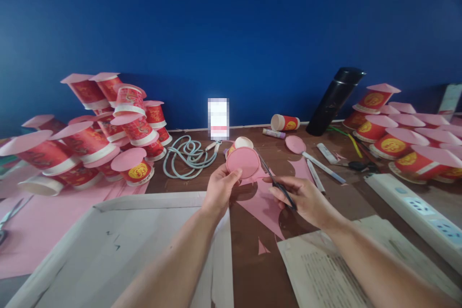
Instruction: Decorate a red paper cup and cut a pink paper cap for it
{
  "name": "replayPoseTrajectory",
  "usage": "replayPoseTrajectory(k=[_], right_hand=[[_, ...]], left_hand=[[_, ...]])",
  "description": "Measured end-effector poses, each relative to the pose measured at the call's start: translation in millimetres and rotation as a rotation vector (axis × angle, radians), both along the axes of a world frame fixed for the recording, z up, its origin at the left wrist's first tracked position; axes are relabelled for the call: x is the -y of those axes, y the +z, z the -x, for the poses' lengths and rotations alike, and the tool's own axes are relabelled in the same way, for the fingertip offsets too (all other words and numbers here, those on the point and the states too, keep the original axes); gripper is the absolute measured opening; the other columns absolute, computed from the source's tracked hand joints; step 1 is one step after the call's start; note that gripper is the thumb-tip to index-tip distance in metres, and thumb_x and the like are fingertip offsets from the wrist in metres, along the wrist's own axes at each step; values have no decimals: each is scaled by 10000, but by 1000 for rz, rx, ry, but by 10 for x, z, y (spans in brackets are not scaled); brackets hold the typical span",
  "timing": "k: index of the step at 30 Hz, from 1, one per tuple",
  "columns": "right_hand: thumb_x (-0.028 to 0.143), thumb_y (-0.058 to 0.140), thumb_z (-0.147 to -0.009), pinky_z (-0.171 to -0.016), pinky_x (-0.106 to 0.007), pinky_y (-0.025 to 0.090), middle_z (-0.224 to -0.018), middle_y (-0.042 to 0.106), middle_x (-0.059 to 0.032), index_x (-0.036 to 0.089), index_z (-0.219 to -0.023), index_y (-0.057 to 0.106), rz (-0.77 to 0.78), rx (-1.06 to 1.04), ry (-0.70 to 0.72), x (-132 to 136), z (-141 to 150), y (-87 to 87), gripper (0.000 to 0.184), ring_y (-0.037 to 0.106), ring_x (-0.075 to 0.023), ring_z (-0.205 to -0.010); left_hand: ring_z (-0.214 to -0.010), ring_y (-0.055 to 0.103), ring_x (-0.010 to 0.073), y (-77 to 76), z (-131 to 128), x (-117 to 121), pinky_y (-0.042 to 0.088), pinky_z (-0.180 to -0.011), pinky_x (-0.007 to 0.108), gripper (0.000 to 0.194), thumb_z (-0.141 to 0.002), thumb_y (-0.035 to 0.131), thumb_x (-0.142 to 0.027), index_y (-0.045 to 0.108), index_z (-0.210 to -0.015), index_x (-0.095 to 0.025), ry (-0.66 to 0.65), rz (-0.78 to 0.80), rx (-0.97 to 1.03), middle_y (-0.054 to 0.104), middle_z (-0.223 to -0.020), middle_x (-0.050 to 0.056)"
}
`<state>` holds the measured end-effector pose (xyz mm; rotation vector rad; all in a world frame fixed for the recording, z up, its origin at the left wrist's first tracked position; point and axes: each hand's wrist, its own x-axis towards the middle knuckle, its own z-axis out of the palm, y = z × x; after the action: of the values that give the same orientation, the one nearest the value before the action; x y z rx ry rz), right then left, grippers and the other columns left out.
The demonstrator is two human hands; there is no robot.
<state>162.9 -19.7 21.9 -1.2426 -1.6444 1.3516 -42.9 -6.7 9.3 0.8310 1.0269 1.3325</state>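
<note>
A round pink paper disc point(243, 161) is pinched between the thumb and fingers of my left hand point(222, 184). My right hand point(299, 197) is wrapped round a pair of black-handled scissors point(285, 194), whose blades point up toward the disc's right edge. Whether the blades touch the paper I cannot tell. Directly behind the disc lies a paper cup point(244, 143), mostly hidden. Beneath my hands are cut pink paper scraps point(262, 202) with curved edges.
Red cups with pink paper tops are stacked at left point(84, 142) and right point(393, 144). A black bottle point(334, 103) leans against the blue wall. Around lie a coiled cable point(186, 156), a white tray point(159, 198), a power strip point(415, 204), printed paper point(325, 264) and a marker point(327, 168).
</note>
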Motion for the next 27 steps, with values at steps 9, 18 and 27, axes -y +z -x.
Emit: replayPoseTrajectory(k=[9,18,27], right_hand=[[476,692,-787,-557,-233,397,-621,517,20,140,-1131,705,-21,36,-25,1,17,32,482,473,-103,-587],[506,682,-784,-557,-243,393,-626,507,17,128,-1160,687,-6,34,-24,-2,32,29,533,473,-112,-597],[455,706,-796,-557,-227,385,-674,534,9,140,-1179,676,42,5,39,-5,-3,-42,497,487,-111,-626]], left_hand=[[-643,587,129,-52,12,-11,470,-635,266,299,-723,741,-361,669,-915,-144,-9,-41,93,653,-759,28],[-714,635,159,-18,2,-5,497,-720,304,334,-707,766,-361,668,-936,-138,8,-53,116,696,-835,54],[-654,623,144,-18,-2,-16,502,-689,301,350,-689,774,-349,658,-947,-144,53,-17,135,690,-794,42]])
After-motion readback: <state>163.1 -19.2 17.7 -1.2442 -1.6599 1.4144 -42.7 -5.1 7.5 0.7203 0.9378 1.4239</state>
